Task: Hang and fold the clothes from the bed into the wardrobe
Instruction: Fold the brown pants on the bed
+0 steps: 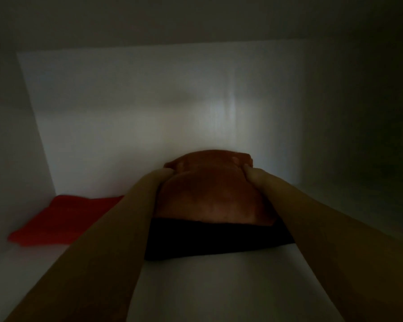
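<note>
— Wardrobe shelf (pixel 196 287), white and dim, fills the view, yes?
— Yes. Its back wall (pixel 149 101) is far, and a side wall stands at the left.
— What lies on the shelf?
— Black folded garment (pixel 219 238) lies in the middle. On top of it sits an orange folded garment (pixel 209 194). At the left, apart from this pile, a red cloth (pixel 63 217) lies flat.
— And the hands?
— Both arms reach far in. The left hand (pixel 158 180) grips the left side of the orange garment, the right hand (pixel 254 175) grips its right side, fingers curled into the fabric.
</note>
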Tool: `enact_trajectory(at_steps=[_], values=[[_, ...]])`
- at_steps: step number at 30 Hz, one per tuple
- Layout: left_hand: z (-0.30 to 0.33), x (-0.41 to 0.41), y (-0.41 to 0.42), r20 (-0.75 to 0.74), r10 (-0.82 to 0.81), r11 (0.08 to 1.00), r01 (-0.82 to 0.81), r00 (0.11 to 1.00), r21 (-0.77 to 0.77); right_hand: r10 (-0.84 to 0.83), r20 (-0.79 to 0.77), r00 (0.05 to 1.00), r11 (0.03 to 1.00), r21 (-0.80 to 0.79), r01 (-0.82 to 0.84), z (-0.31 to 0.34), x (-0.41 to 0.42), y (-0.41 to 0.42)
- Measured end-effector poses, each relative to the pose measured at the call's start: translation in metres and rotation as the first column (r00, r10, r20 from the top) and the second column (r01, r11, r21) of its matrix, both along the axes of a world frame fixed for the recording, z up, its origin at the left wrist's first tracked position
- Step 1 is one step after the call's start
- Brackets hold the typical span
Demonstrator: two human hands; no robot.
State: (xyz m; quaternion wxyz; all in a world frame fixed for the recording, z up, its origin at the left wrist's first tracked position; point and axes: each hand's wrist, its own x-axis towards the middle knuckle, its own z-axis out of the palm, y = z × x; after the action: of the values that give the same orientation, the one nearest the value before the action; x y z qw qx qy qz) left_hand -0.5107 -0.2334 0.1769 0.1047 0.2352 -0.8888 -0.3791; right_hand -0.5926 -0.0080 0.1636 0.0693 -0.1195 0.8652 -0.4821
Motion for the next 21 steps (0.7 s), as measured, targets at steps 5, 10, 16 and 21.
enact_trajectory(at_steps=[5,10,16,21], values=[[0.029,0.038,0.003,-0.248,0.105,0.987,-0.07,0.963,0.148,-0.195,-0.13,0.972,0.977,-0.111,0.181,0.02,0.036,0.05],[0.03,0.093,0.054,-0.543,-0.042,0.881,-0.225,0.838,-0.416,-0.26,-0.419,0.87,0.952,0.041,0.304,0.01,0.115,0.11],[-0.005,0.129,0.18,-0.368,-0.579,0.664,0.159,0.727,-0.731,-0.284,-0.536,0.795,0.859,0.226,0.459,-0.027,0.231,0.184],[-0.052,0.157,0.24,-0.149,-0.704,0.532,0.376,0.695,-0.759,-0.355,-0.493,0.794,0.812,0.259,0.524,-0.064,0.324,0.236]])
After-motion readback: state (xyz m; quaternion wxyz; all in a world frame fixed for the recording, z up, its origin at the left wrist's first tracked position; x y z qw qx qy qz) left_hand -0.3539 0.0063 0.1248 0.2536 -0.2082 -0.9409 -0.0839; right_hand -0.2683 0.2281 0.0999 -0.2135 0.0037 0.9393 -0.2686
